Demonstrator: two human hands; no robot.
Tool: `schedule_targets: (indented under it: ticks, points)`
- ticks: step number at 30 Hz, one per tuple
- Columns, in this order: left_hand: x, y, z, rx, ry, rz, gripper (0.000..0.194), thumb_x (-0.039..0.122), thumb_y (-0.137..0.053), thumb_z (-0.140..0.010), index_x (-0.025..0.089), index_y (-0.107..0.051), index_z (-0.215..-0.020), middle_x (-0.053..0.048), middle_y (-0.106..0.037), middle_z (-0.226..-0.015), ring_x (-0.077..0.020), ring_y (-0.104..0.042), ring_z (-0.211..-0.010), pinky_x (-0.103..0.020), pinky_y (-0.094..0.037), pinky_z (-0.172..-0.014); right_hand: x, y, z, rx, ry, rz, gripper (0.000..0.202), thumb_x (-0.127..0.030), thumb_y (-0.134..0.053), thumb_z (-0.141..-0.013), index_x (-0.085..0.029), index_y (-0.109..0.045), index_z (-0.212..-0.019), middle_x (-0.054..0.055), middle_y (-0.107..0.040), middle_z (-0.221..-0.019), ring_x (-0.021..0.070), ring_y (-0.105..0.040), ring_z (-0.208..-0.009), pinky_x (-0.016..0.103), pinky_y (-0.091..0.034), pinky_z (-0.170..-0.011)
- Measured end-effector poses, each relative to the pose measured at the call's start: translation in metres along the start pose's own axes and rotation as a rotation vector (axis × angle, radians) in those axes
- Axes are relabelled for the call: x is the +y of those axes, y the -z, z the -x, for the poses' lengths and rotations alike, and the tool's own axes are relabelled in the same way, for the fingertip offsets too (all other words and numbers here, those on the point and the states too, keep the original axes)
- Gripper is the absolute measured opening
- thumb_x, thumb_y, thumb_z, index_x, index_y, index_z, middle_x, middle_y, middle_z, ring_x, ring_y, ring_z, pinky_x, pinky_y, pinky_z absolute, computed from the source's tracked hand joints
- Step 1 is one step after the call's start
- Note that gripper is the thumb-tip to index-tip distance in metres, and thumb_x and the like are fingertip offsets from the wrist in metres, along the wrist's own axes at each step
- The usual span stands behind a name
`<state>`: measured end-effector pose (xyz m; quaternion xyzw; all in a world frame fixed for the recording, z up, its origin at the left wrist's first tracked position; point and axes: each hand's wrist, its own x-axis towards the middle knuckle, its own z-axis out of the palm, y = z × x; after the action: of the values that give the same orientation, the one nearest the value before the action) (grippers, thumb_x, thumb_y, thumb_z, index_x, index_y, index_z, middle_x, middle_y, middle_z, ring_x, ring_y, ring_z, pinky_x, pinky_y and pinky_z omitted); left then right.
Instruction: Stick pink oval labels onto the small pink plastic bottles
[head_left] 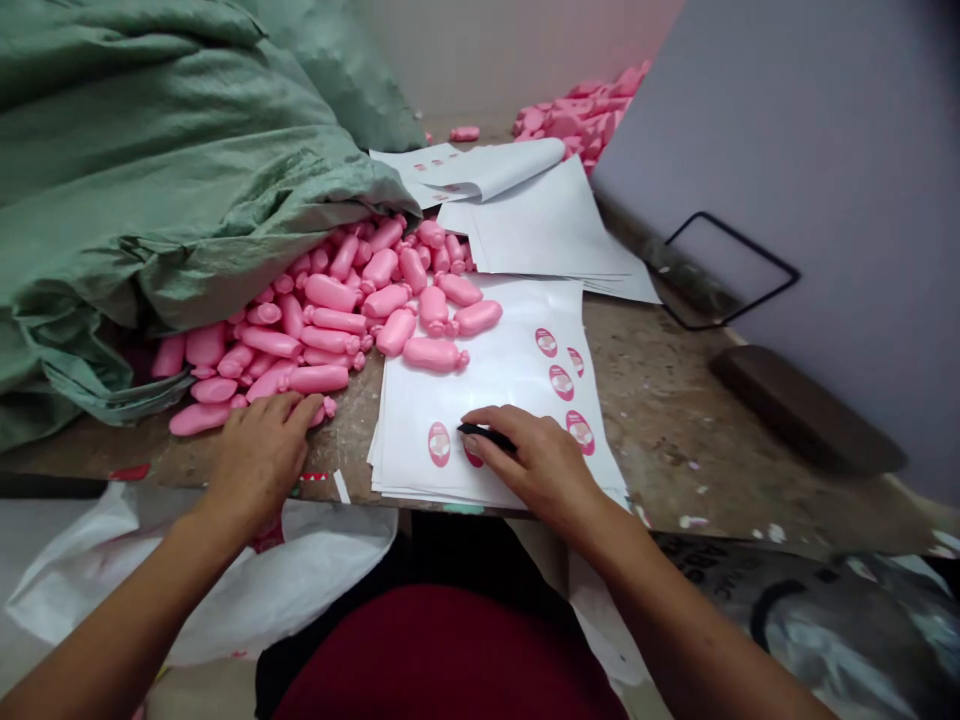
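My left hand (pixel 264 447) is closed over a small pink bottle (pixel 327 408) at the near edge of a heap; only the bottle's knobbed end shows past the fingers. My right hand (pixel 541 462) pinches a thin black pointed tool (pixel 487 437), whose exact kind I cannot make out. Its tip is over a white sticker sheet (pixel 510 385), close to an oval pink sticker (pixel 439 444). Another sticker is partly covered by the right fingers. Several more ovals run along the sheet's right side. Several pink bottles (pixel 435 354) lie on the sheet's upper left.
A green fabric sack (pixel 187 170) spills the pink bottles (pixel 330 292) onto the worn wooden table (pixel 667 420). More white sheets (pixel 540 225) lie behind. At the right stands a grey panel (pixel 787 160) with a black wire loop (pixel 750 240). Another pink heap (pixel 570 120) is at the back.
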<state>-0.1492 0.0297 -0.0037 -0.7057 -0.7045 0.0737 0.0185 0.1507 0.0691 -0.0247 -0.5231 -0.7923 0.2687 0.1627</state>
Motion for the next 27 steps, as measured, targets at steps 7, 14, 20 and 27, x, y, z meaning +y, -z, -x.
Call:
schedule_targets:
  ticks: [7, 14, 20, 27]
  points:
    - [0.048, 0.011, 0.011, 0.025, 0.234, 1.347, 0.052, 0.042, -0.066, -0.082, 0.024, -0.056, -0.129, -0.009, -0.068, -0.124, -0.0289, -0.066, -0.112, -0.041, -0.053, -0.094, -0.006, -0.012, -0.010, 0.024, 0.039, 0.185, 0.022, -0.024, -0.052, -0.098, -0.023, -0.070, -0.110, 0.004, -0.077, -0.101, 0.0215, -0.069, -0.085, 0.035, -0.037, -0.073]
    - [0.115, 0.007, -0.024, -0.068, 0.460, 2.076, 0.061, 0.028, -0.080, -0.068, 0.021, -0.052, -0.122, -0.006, -0.073, -0.101, -0.0232, -0.073, -0.095, -0.038, -0.056, -0.089, -0.008, -0.018, -0.007, 0.117, 0.063, 0.256, 0.015, -0.026, -0.054, -0.097, -0.021, -0.068, -0.097, 0.002, -0.078, -0.086, 0.0193, -0.065, -0.067, 0.034, -0.033, -0.070]
    - [0.119, -0.002, -0.028, -0.071, 0.522, 2.127, 0.052, 0.028, -0.081, -0.066, 0.016, -0.059, -0.111, -0.007, -0.074, -0.099, -0.0232, -0.070, -0.102, -0.037, -0.051, -0.097, -0.009, -0.020, -0.005, 0.180, 0.123, 0.293, 0.018, -0.024, -0.052, -0.098, -0.020, -0.068, -0.092, 0.002, -0.077, -0.080, 0.0176, -0.063, -0.062, 0.032, -0.031, -0.067]
    - [0.118, -0.002, -0.026, -0.074, 0.500, 2.145, 0.048, 0.028, -0.082, -0.066, 0.018, -0.061, -0.108, -0.005, -0.074, -0.097, -0.0201, -0.068, -0.098, -0.032, -0.050, -0.092, -0.011, -0.025, -0.004, 0.260, 0.177, 0.328, 0.015, -0.021, -0.054, -0.096, -0.018, -0.067, -0.088, 0.001, -0.074, -0.074, 0.0177, -0.062, -0.058, 0.032, -0.030, -0.065]
